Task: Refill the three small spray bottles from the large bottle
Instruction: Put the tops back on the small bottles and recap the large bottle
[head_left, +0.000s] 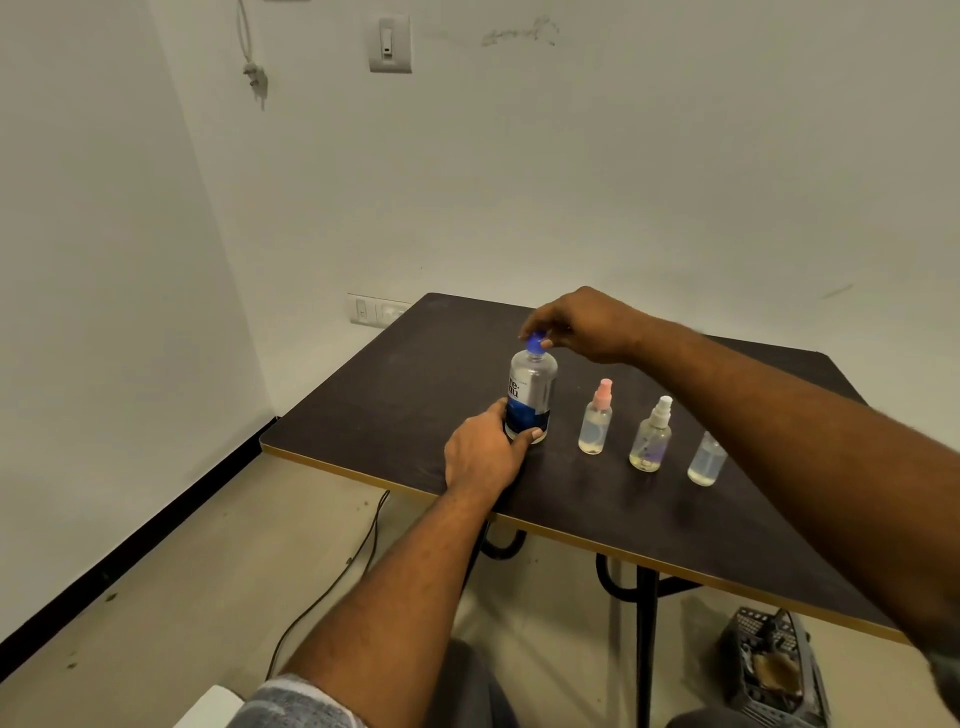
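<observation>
The left hand (483, 452) grips the large bottle (531, 395) low; the right hand (582, 325) pinches its blue cap (535, 343). To the left hand's right, three spray bottles (652, 441) hold little liquid.

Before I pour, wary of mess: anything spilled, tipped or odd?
Nothing stands out. The large bottle, pink-topped spray bottle, white-topped one and third, partly behind the right arm, stand upright on the table; no spill shows.

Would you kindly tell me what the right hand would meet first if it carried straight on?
The blue cap of the large bottle; the right hand seems to be pinching it with its fingers, so contact looks made.
</observation>
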